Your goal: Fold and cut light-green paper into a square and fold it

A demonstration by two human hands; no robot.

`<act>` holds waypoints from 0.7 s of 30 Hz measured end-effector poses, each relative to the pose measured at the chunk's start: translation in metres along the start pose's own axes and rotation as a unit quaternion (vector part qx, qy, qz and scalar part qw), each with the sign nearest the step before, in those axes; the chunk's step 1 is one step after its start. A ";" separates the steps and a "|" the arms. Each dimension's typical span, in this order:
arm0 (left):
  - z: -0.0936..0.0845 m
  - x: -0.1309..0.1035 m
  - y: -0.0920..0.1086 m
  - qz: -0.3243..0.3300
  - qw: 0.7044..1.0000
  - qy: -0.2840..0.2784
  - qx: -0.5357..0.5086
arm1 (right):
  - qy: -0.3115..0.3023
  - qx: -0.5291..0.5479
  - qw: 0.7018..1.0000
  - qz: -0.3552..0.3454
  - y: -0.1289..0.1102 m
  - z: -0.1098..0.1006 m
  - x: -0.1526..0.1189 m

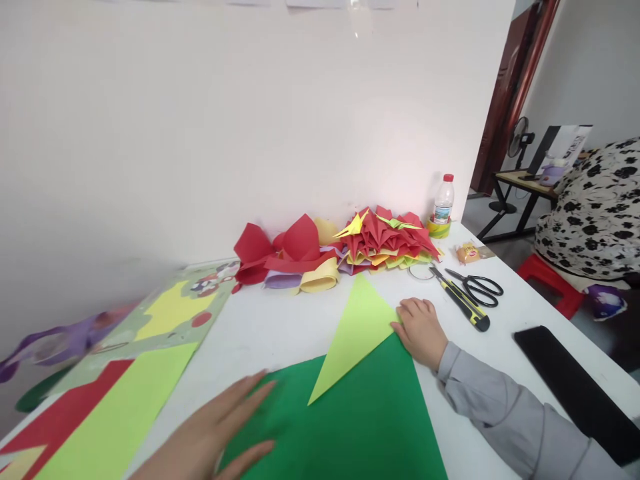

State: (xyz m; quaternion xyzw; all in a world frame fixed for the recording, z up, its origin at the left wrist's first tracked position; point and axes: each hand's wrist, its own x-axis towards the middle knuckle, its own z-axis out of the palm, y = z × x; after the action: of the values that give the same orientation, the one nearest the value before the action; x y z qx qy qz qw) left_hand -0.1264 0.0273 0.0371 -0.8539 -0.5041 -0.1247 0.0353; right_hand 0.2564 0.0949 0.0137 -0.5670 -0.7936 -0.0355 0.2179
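Observation:
A light green paper triangle (350, 330) lies over the upper edge of a dark green sheet of paper (370, 413) on the white table. My right hand (421, 332) is at the triangle's right corner, its curled fingers and thumb closed around that corner. Over the left side of the dark green sheet, my left hand (220, 427) is open with fingers spread and slightly blurred. Nothing shows in it, and I cannot tell whether it touches the sheet.
Black scissors (477, 288), a yellow-black utility knife (461, 299) and a roll of tape (421, 271) lie right of the triangle. Folded red paper pieces (300, 240) and a bottle (443, 202) stand by the wall. Coloured sheets (115, 413) lie left; a black slab (575, 387) lies right.

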 end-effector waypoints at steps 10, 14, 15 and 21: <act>0.065 0.125 0.080 0.057 0.997 0.008 -0.053 | 0.019 0.021 1.000 0.013 0.016 0.007 -0.006; 0.074 0.116 0.075 0.064 0.991 0.073 -0.089 | 0.014 0.035 0.999 0.009 0.016 0.008 -0.005; 0.074 0.114 0.075 0.072 0.989 0.084 -0.094 | 0.011 0.038 0.999 0.006 0.015 0.008 -0.005; 0.071 0.114 0.083 0.146 0.983 0.110 -0.019 | 0.016 0.071 0.997 0.026 0.017 0.006 -0.006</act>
State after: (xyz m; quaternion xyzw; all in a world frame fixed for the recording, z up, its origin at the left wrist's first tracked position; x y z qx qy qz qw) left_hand 0.0108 0.0974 0.0022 -0.9001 -0.3641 -0.2210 0.0919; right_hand 0.2720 0.0972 0.0023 -0.5698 -0.7755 0.0176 0.2713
